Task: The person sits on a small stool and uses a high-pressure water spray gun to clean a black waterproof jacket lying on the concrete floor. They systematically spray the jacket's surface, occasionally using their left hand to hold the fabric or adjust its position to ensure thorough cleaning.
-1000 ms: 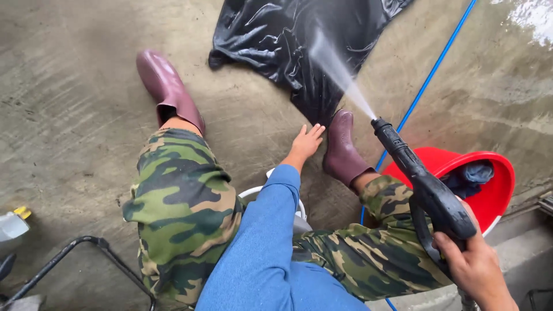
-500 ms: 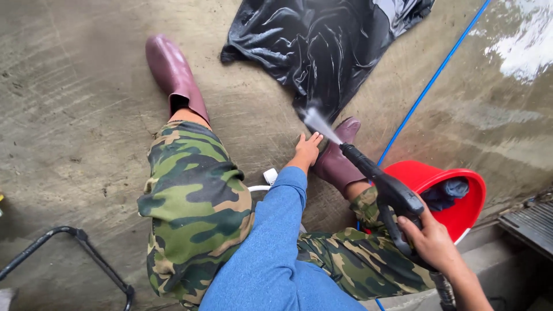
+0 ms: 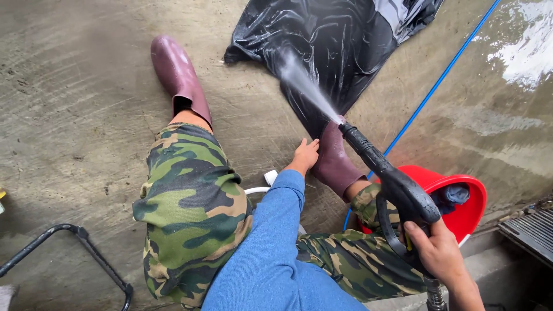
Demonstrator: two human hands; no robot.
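Head view: right hand fingers around spray gun, left hand spread beside maroon boot.

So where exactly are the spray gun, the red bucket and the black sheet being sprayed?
spray gun (image 3: 403, 193), head view, on its black body above the trigger.
red bucket (image 3: 469, 216), head view, on the inner wall at the right.
black sheet (image 3: 334, 52), head view, on its wet, crumpled middle.
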